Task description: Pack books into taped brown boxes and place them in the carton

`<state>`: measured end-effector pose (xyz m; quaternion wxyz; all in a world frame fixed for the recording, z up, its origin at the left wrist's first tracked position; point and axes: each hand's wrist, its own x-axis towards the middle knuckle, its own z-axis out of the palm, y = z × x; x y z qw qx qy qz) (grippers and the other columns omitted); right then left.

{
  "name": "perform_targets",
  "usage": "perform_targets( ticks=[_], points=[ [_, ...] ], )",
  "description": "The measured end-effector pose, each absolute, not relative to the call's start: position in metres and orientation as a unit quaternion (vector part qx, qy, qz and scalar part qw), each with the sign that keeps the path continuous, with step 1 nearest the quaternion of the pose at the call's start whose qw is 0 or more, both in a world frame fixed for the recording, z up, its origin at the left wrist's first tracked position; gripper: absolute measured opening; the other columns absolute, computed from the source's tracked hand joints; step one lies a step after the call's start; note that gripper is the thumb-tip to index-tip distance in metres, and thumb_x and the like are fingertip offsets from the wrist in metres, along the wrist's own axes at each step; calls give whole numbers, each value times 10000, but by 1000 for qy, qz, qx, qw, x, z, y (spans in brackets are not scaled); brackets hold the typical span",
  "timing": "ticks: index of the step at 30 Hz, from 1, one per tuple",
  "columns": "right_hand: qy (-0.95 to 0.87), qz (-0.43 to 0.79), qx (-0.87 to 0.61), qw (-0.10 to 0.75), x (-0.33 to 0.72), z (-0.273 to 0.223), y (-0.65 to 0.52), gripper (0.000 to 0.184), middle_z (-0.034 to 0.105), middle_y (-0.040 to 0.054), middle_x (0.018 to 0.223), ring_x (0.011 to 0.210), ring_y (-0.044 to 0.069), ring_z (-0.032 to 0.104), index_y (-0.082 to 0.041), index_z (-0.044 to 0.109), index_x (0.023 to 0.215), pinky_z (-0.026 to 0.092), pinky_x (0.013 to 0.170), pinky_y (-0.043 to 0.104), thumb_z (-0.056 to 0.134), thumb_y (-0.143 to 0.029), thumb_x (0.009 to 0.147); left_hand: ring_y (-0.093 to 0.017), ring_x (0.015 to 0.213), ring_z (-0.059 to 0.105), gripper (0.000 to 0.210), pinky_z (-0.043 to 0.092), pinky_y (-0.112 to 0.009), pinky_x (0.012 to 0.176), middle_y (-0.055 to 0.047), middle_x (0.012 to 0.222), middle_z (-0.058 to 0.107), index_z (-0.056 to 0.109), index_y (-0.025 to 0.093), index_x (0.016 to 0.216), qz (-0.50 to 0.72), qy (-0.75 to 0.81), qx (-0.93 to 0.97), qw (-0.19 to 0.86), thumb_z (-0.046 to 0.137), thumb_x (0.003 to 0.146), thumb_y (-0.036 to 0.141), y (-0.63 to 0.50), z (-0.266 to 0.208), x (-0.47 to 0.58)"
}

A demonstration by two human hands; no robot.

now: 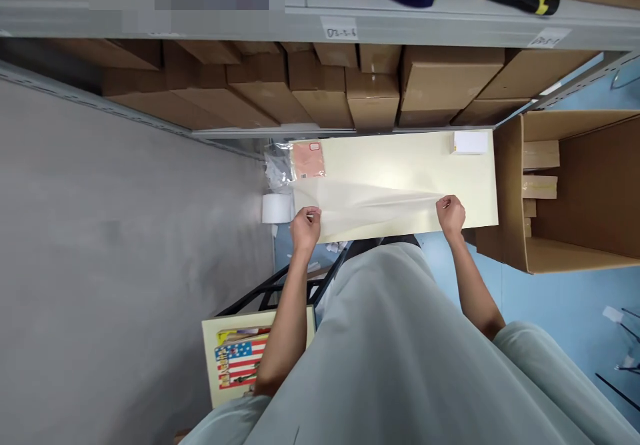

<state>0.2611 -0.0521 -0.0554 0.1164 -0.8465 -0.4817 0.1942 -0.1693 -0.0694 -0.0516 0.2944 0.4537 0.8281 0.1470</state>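
Left hand (305, 230) lies just toward 7 o'clock of frame centre, thumb and fingertips pressed in a pinch aimed at about 2 o'clock, the left forearm (289, 321) bare and running back between 6 and 7 o'clock. Right hand (451, 216) lies well apart, at 3 o'clock from the left and nearly level with it, digits folded inward and pinched toward 10 o'clock, the bare right forearm (471, 278) slanting to 5 o'clock. Both arms reach forward from 6 o'clock.
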Motion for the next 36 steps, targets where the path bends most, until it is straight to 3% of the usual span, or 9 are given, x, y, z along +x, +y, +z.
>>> perform_targets(
  ticks=[12, 24, 29, 36],
  points=[
    [-445, 138, -880, 91, 422, -12, -29, 164, 778, 97, 946, 787, 239, 654, -198, 713, 954, 415, 726, 307, 553, -228, 933, -265, 917, 746, 188, 556, -373, 912, -81, 1023, 812, 761, 221, 1068, 95, 817, 472, 317, 616, 982, 306, -41, -39, -21],
    [-447, 221, -867, -8, 451, -62, -7, 199, 775, 160, 1040, 846, 250, 677, -169, 739, 972, 459, 757, 319, 543, -145, 953, -289, 1066, 757, 148, 557, -404, 1012, -142, 1126, 814, 722, 220, 966, 55, 822, 448, 347, 575, 953, 224, -19, -96, 27],
    [-454, 228, -861, -27, 445, -69, -6, 235, 719, 180, 1203, 904, 239, 681, -146, 711, 1158, 466, 752, 315, 549, -198, 996, -262, 1015, 760, 105, 568, -370, 968, -121, 1082, 822, 719, 221, 960, 54, 808, 450, 376, 618, 934, 233, -21, -99, 23],
    [-518, 250, -818, -27, 375, -72, -14, 348, 607, 197, 1439, 1186, 288, 640, -152, 643, 1359, 499, 844, 349, 549, -262, 1043, -230, 1007, 755, 177, 569, -336, 980, -85, 1093, 823, 753, 225, 1054, 70, 766, 475, 429, 645, 915, 211, -28, -105, 3]
  ],
)
